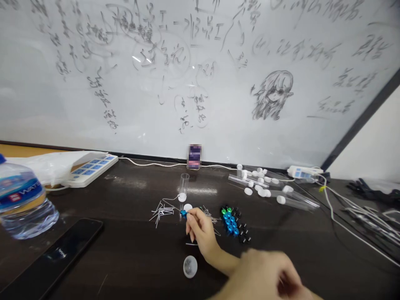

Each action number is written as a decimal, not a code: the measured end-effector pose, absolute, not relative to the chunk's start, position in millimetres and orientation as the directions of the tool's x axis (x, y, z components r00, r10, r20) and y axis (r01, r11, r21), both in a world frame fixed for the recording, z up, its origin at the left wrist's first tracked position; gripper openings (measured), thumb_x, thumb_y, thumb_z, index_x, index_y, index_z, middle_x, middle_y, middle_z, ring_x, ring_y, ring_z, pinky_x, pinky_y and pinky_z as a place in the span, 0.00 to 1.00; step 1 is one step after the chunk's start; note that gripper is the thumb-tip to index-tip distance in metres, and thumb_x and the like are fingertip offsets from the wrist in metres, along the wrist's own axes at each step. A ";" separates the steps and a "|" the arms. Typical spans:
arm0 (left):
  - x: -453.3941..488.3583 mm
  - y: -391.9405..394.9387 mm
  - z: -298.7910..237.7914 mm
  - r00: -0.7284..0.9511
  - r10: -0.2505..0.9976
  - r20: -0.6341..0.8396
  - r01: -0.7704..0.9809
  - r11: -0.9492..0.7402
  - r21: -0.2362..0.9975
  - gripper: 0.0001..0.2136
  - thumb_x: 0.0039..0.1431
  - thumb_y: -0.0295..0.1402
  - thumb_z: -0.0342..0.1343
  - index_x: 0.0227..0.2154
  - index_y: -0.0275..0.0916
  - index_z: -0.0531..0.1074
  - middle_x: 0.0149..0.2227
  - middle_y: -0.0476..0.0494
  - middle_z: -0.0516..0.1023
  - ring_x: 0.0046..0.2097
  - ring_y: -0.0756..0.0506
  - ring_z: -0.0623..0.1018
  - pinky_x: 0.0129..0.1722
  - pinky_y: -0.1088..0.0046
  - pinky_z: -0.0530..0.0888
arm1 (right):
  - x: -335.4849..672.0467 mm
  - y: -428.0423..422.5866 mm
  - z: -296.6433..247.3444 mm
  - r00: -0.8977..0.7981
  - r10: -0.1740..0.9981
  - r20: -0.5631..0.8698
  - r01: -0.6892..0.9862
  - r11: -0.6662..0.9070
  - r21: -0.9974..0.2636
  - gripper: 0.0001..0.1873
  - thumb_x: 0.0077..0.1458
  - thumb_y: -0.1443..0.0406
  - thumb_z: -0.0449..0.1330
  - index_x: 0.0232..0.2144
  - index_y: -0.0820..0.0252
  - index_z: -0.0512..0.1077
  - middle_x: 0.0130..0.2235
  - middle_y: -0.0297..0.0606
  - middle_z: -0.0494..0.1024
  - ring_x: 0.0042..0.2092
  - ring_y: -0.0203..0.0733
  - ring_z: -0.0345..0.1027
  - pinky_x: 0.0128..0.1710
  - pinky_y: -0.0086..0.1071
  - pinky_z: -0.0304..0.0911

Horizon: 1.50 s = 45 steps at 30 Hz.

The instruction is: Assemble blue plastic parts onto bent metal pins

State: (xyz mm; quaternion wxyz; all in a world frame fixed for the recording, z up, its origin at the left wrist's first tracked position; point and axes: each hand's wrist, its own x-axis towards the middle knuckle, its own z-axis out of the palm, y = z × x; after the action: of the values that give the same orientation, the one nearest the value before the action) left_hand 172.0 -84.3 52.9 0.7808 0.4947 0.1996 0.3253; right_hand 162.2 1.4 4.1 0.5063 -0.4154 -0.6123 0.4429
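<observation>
At mid-table, my right hand pinches a small shiny blue piece between its fingertips. A thin bent wire runs up and left from near that piece. Blurred in the foreground, my left hand crosses in front of my right forearm; its fingers curl, and what they may hold cannot be made out. Just beyond the blue piece are a white cap and a clear tube standing in a white base. Bent metal wires lie to the left. A round translucent cup sits nearer me.
Blue and green pieces are grouped beside black screws on the right. Behind lie clear tubes with white caps. A water bottle, a black phone and a power strip occupy the left. Cables run along the right.
</observation>
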 end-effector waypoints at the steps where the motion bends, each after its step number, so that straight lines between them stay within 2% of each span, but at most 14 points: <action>1: 151.8 -73.8 65.9 0.631 0.762 0.148 -0.246 0.016 0.969 0.06 0.53 0.26 0.59 0.24 0.41 0.71 0.25 0.50 0.71 0.30 0.46 0.70 0.35 0.67 0.69 | 164.0 -0.6 4.7 -0.104 0.957 0.270 0.067 0.277 -0.958 0.19 0.59 0.49 0.54 0.34 0.58 0.67 0.22 0.29 0.67 0.19 0.32 0.56 0.19 0.27 0.51; 2: 129.5 -64.9 74.3 0.550 0.774 0.315 -0.182 -0.257 0.949 0.08 0.52 0.25 0.58 0.22 0.41 0.68 0.23 0.51 0.66 0.29 0.46 0.68 0.34 0.67 0.67 | 165.7 -2.5 5.2 -0.058 0.955 0.292 0.076 0.296 -0.952 0.19 0.59 0.48 0.54 0.35 0.58 0.67 0.22 0.30 0.67 0.20 0.34 0.57 0.20 0.28 0.52; 3: 106.3 -57.6 77.0 0.488 0.752 0.443 -0.124 -0.442 0.888 0.08 0.54 0.27 0.55 0.22 0.41 0.65 0.24 0.50 0.65 0.29 0.46 0.66 0.33 0.67 0.66 | 167.3 -4.2 5.5 -0.026 0.951 0.309 0.080 0.310 -0.947 0.20 0.59 0.48 0.54 0.36 0.58 0.67 0.22 0.31 0.67 0.21 0.36 0.58 0.20 0.29 0.54; 5: 62.8 -47.2 66.1 0.400 0.751 0.525 -0.046 -0.556 0.830 0.07 0.60 0.29 0.49 0.25 0.41 0.63 0.27 0.48 0.65 0.30 0.46 0.65 0.32 0.69 0.65 | 169.3 -6.2 5.8 -0.020 0.943 0.332 0.069 0.333 -0.941 0.19 0.61 0.49 0.52 0.34 0.58 0.67 0.23 0.32 0.67 0.22 0.37 0.59 0.22 0.30 0.55; 8: 20.1 -35.9 28.4 0.193 0.861 0.471 0.049 -0.488 0.871 0.07 0.64 0.34 0.45 0.29 0.42 0.61 0.29 0.49 0.63 0.33 0.45 0.66 0.34 0.70 0.66 | 168.5 -6.1 4.3 -0.071 0.945 0.319 0.010 0.320 -0.947 0.18 0.64 0.52 0.49 0.30 0.58 0.65 0.20 0.29 0.65 0.18 0.32 0.55 0.19 0.27 0.49; 11: 9.1 -22.3 2.2 0.060 0.945 0.321 0.086 -0.326 0.942 0.08 0.65 0.37 0.47 0.30 0.43 0.61 0.28 0.51 0.62 0.32 0.46 0.65 0.33 0.72 0.65 | 166.2 -3.8 -0.1 -0.108 0.952 0.285 -0.024 0.284 -0.959 0.20 0.66 0.52 0.48 0.28 0.58 0.63 0.19 0.28 0.64 0.17 0.30 0.53 0.17 0.25 0.46; 13: 12.6 -11.5 -1.4 0.116 0.953 0.281 0.072 -0.290 0.954 0.09 0.64 0.39 0.49 0.29 0.42 0.61 0.28 0.51 0.63 0.32 0.46 0.66 0.33 0.72 0.65 | 166.0 -1.8 -4.4 -0.112 0.957 0.268 -0.041 0.265 -0.963 0.20 0.65 0.52 0.48 0.27 0.59 0.63 0.19 0.28 0.64 0.17 0.29 0.53 0.17 0.24 0.45; 17: 25.1 7.0 4.0 0.345 0.912 0.224 0.002 -0.239 0.971 0.12 0.62 0.42 0.52 0.28 0.40 0.63 0.25 0.52 0.66 0.29 0.47 0.67 0.32 0.73 0.65 | 168.5 3.6 -12.3 -0.155 0.963 0.222 -0.077 0.213 -0.974 0.20 0.64 0.51 0.50 0.27 0.59 0.63 0.18 0.28 0.64 0.15 0.27 0.51 0.14 0.23 0.43; 20: 29.9 14.7 3.0 0.410 0.889 0.204 -0.037 -0.208 0.977 0.13 0.62 0.42 0.52 0.27 0.39 0.64 0.23 0.52 0.67 0.28 0.48 0.67 0.31 0.73 0.65 | 169.5 7.9 -13.7 -0.187 0.964 0.187 -0.065 0.178 -0.982 0.22 0.62 0.49 0.52 0.26 0.59 0.63 0.17 0.27 0.64 0.14 0.26 0.50 0.13 0.21 0.43; 25: 27.0 19.5 -2.4 0.420 0.873 0.247 -0.074 -0.238 0.968 0.15 0.62 0.43 0.51 0.24 0.38 0.65 0.23 0.50 0.68 0.28 0.48 0.67 0.31 0.74 0.64 | 168.9 9.6 -11.7 -0.222 0.969 0.109 -0.018 0.108 -0.994 0.25 0.59 0.45 0.51 0.24 0.59 0.60 0.14 0.25 0.62 0.12 0.25 0.47 0.11 0.20 0.41; 29: 25.9 18.6 -2.2 0.454 0.865 0.214 -0.080 -0.199 0.977 0.18 0.64 0.42 0.48 0.22 0.38 0.67 0.22 0.48 0.70 0.26 0.49 0.67 0.28 0.74 0.62 | 169.1 9.1 -14.9 -0.240 0.968 0.080 0.015 0.086 -0.996 0.27 0.60 0.44 0.49 0.23 0.59 0.60 0.13 0.25 0.61 0.12 0.25 0.48 0.11 0.20 0.40; 34: 27.5 17.6 -4.8 0.396 0.908 0.138 -0.023 -0.141 0.990 0.20 0.62 0.46 0.49 0.19 0.39 0.62 0.17 0.53 0.61 0.21 0.51 0.60 0.23 0.74 0.56 | 169.1 7.8 -15.8 -0.246 0.963 0.112 0.029 0.123 -0.992 0.26 0.63 0.47 0.48 0.23 0.60 0.60 0.14 0.26 0.62 0.12 0.25 0.50 0.12 0.20 0.42; 41: 28.0 16.5 0.0 0.352 0.932 0.086 -0.053 -0.071 0.996 0.21 0.61 0.47 0.50 0.19 0.39 0.61 0.17 0.54 0.59 0.21 0.51 0.58 0.22 0.74 0.55 | 168.3 6.0 -7.0 -0.257 0.959 0.121 -0.087 0.102 -0.991 0.21 0.62 0.50 0.53 0.28 0.62 0.63 0.19 0.27 0.67 0.14 0.24 0.52 0.13 0.18 0.42; 45: 28.4 15.7 0.5 0.388 0.918 0.081 -0.112 -0.040 0.993 0.19 0.61 0.47 0.50 0.21 0.39 0.61 0.18 0.54 0.59 0.21 0.52 0.58 0.22 0.75 0.54 | 168.2 6.3 -10.6 -0.230 0.970 0.077 -0.134 0.046 -0.990 0.23 0.64 0.49 0.49 0.28 0.61 0.64 0.18 0.28 0.67 0.13 0.24 0.52 0.11 0.18 0.41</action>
State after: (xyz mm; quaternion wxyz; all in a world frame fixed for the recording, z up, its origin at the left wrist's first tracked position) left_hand 28.4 15.7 0.5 0.5990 0.5791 0.3479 0.4299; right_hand 168.2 6.3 -10.6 0.4837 -0.3884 -0.5378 0.5709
